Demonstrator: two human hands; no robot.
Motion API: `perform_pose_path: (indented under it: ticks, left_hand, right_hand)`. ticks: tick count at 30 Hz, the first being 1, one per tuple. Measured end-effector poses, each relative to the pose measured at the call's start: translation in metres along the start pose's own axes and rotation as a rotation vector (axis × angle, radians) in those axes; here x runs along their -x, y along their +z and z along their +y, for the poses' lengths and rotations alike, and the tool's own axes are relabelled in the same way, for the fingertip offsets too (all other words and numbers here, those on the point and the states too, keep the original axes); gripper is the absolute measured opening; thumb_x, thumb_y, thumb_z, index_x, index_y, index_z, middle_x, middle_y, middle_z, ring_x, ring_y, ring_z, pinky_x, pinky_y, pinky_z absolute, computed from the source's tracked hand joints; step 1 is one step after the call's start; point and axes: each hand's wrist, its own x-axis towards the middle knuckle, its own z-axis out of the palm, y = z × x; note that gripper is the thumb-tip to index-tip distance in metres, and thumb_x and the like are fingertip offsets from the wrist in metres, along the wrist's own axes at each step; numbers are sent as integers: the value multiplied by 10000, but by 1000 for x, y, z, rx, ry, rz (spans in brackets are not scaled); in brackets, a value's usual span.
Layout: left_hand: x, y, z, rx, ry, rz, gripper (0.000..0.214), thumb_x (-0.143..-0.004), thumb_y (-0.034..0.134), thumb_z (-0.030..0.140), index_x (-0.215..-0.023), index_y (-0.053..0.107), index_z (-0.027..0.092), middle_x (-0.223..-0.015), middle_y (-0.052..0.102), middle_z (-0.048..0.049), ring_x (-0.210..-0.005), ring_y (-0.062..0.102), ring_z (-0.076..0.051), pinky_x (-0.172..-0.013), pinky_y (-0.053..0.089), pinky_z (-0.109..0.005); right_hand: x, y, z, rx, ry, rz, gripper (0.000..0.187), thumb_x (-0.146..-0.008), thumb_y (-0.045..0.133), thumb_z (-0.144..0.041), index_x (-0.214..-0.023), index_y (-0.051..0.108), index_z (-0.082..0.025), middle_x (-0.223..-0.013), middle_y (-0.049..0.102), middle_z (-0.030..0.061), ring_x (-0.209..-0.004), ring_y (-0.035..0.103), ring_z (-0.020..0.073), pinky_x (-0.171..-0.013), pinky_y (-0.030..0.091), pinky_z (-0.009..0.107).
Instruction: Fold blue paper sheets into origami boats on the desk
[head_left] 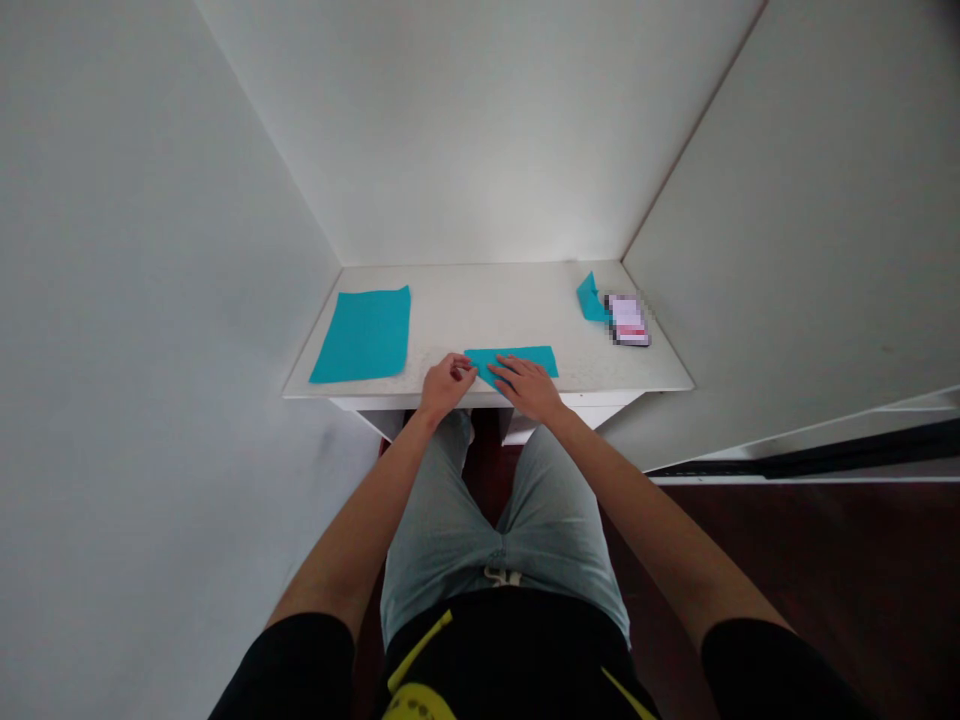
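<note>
White desk (487, 310): left hand (448, 387) pinches teal paper (521, 360), right hand (529, 388) presses it flat; packet label (628, 320) blurred.

Soft even light, faint shadow under the left hand (448, 386), wide-angle edge stretching, blocky pixelated patch (627, 320)

A folded sheet of matt turquoise paper (517, 360) lies on a white painted bench (480, 300), its smooth top faintly scuffed, near a flat sheet of matt turquoise paper (361, 336) and a small folded turquoise paper piece (591, 300). Matt white painted walls (480, 130) rise behind, while pale grey-green cloth garment (442, 530) shows above a dark wood floor (795, 580) with a soft sheen.
</note>
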Motion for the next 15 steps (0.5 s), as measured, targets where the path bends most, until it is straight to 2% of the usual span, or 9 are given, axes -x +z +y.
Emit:
perform_pose_path:
  ticks: [4,7,11,15]
  left_hand:
    - [4,0,-1,-134,142,-23,156,-973,672,276,-1061,795,235,-1153,824,-68,-1048,737,-232,-1041,548,-382]
    - [7,2,0,-226,217,-39,271,-1030,598,301,-1178,821,256,-1327,795,-63,-1232,689,-259,-1187,462,-444]
    - [13,5,7,-342,190,-32,391,-1038,606,424,-1354,782,274,-1507,707,-52,-1341,590,-340,-1200,403,-545]
    - [10,7,13,-404,160,-24,493,-1029,605,512,-1469,704,313,-1600,631,-42,-1455,494,-391,-1223,323,-596]
  right_hand:
    - [0,-1,-1,-21,16,-4,500,-1130,439,-543,-1577,603,-391,-1683,541,35,-1552,496,359,-1225,436,603]
    - [1,-1,-6,-14,25,-15,532,-1115,460,-586,-1594,584,-390,-1696,522,41,-1547,496,374,-1202,450,611]
    - [3,-3,-12,-4,19,-43,676,-1054,549,-677,-1627,553,-319,-1730,465,85,-1546,490,414,-1208,437,633]
    - [7,-7,-2,-128,-109,-99,885,-960,674,-733,-1680,468,-261,-1729,457,136,-1562,487,390,-1269,403,587]
